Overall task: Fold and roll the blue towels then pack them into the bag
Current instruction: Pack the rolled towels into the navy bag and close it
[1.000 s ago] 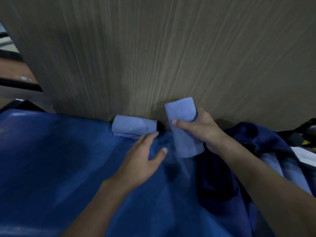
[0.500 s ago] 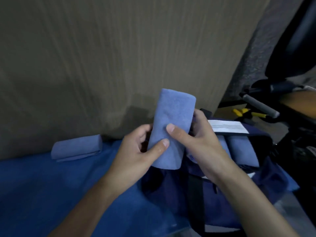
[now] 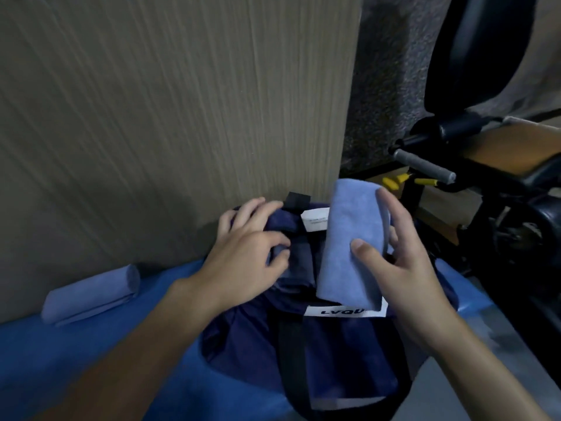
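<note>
The navy bag (image 3: pixel 334 354) sat at the surface's (image 3: pixel 91 366) right edge, contents hidden. The left hand (image 3: pixel 243 259) gripped its rim with curled fingers; the right hand (image 3: pixel 403 268) clasped a rolled towel (image 3: pixel 349 238) above it. A second towel (image 3: pixel 91 293) lay by the back edge.

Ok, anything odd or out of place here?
Nothing stands out. The right hand holds a rolled towel over the navy bag, the left hand grips its edge, and a second rolled towel lies neatly aside.

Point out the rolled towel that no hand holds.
The left towel, lying on the blue cover. The other towel is in the right hand above the bag.
</note>
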